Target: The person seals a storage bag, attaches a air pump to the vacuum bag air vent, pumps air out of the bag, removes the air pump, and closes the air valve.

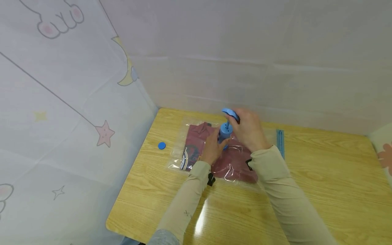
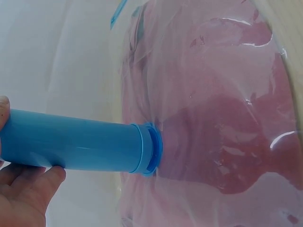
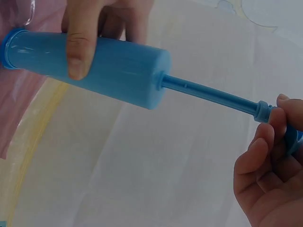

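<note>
A blue hand pump [image 2: 75, 142] stands upright on the valve [image 2: 156, 149] of a clear vacuum storage bag [image 1: 176, 161]. Folded dark red clothing [image 2: 208, 109] shows through the shiny film. My left hand [image 1: 212, 148] grips the pump's barrel, thumb on one side and fingers on the other in the right wrist view. Above it, my right hand [image 1: 249, 129] holds the pump's T-shaped handle [image 1: 231, 113], fingers curled round it. A length of plunger rod [image 3: 208, 94] shows between barrel and handle.
A round blue cap [image 1: 161, 145] lies on the wooden table [image 1: 324, 183], left of the bag. The bag's blue zip edge [image 1: 280, 143] is at its right end. Patterned cloth [image 1: 70, 112] hangs along the left side, and a pale cloth wall [image 1: 245, 51] rises behind the table.
</note>
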`<state>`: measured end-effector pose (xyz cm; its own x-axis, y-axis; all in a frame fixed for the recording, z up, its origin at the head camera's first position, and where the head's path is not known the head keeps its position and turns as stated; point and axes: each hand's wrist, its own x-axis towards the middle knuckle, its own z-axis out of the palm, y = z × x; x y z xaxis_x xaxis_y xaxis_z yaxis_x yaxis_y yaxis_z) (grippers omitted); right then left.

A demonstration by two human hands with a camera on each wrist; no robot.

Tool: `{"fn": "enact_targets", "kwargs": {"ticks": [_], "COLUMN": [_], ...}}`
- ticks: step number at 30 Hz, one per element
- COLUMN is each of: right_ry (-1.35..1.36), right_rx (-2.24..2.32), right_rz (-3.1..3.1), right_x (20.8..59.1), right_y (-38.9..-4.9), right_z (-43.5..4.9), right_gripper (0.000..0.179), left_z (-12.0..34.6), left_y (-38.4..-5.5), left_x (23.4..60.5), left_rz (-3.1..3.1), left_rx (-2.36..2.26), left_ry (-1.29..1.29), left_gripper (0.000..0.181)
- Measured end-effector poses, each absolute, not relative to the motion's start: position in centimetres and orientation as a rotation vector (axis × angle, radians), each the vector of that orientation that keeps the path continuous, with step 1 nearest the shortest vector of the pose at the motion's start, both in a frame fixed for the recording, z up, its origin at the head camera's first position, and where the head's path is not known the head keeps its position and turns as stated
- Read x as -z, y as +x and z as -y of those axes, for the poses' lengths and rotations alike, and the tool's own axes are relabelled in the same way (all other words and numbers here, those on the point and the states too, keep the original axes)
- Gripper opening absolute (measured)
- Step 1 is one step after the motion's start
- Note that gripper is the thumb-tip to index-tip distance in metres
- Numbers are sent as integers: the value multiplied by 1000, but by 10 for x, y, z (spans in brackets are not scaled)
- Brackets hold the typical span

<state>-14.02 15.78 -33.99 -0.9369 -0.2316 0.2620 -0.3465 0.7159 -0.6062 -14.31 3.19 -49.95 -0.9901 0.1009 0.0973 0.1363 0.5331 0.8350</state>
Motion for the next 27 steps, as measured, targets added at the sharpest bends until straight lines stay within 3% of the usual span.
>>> {"fn": "enact_targets", "kwargs": {"ticks": [27], "right_ry": [435], "right_rx": [-1046], "right_rz": [2922], "right_x": [390], "right_y": [-152], "right_z": [-163], "right_gripper": [24], "left_z": [-34], "left_y": [-145], "left_x": [506], "left_rz": [2676], "left_rx": [1438], "left_ry": [-261], "left_gripper": [52]}}
